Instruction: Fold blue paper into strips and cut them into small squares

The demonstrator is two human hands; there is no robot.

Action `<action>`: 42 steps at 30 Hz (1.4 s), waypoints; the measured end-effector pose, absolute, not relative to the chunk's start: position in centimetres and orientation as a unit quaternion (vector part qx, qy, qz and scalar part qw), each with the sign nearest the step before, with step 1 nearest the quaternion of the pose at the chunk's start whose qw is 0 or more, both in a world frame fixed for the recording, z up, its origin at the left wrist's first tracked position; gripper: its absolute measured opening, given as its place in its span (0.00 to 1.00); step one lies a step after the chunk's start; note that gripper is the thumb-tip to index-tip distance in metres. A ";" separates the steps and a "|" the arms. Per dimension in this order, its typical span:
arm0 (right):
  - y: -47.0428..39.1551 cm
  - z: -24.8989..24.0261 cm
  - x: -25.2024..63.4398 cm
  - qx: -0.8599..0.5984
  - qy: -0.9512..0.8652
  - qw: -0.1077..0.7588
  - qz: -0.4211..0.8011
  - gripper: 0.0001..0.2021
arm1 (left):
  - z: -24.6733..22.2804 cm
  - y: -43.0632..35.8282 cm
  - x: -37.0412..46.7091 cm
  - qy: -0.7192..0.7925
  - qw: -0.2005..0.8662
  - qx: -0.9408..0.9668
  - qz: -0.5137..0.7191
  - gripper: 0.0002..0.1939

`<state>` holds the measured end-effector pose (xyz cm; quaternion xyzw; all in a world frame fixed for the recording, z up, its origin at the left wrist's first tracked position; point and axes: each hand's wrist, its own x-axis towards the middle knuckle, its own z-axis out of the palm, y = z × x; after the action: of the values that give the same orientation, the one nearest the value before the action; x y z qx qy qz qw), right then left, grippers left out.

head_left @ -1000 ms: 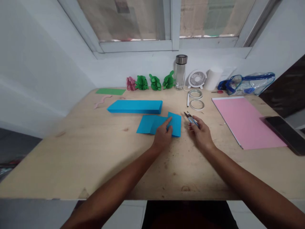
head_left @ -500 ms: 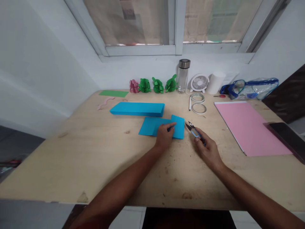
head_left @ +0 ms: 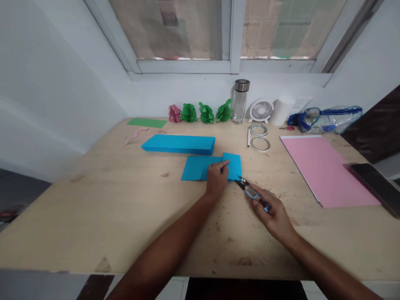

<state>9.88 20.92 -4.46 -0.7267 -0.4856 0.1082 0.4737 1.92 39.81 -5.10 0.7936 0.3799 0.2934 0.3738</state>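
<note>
Left hand [head_left: 217, 177] in my view presses palm-down on folded bright-blue paper sheet [head_left: 234, 166], index finger stretched, thumb apart from it. Sheet lies on pale wooden table [head_left: 125, 225], just in front of long, thick blue paper piece [head_left: 179, 143]. Right hand [head_left: 275, 214] clamped around light-blue-handled snips [head_left: 248, 192], forearm slanting inward, blade tips at sheet's near right corner. Print [head_left: 251, 24] on brown window covering [head_left: 187, 39] too blurred for me to read.

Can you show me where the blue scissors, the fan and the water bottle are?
Blue scissors [head_left: 249, 193]: head view, on the blue handle, just behind the blades.
Fan [head_left: 261, 111]: head view, on the middle of its round front.
Water bottle [head_left: 239, 102]: head view, on its clear side, below the lid.
</note>
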 end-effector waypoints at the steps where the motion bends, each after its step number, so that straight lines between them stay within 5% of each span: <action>1: 20.8 -4.5 9.9 -0.728 -0.497 0.462 0.098 0.20 | -5.1 39.9 1.9 0.383 0.376 0.792 0.292 0.16; 17: 21.1 -5.3 10.1 -0.758 -0.525 0.386 0.013 0.17 | -5.4 40.0 2.0 0.379 0.327 0.821 0.273 0.18; 32: 22.0 -3.9 9.6 -0.799 -0.575 0.113 -0.132 0.19 | -4.9 38.0 1.1 0.291 0.084 0.947 0.108 0.24; 42: 23.3 -2.9 9.9 -0.800 -0.585 0.063 -0.119 0.15 | -5.2 38.0 0.8 0.277 0.037 0.957 0.076 0.26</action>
<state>9.94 23.25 -2.91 -0.8002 -0.5846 -0.1186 0.0626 0.84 38.03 -5.22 0.9572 0.2767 0.0764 0.0375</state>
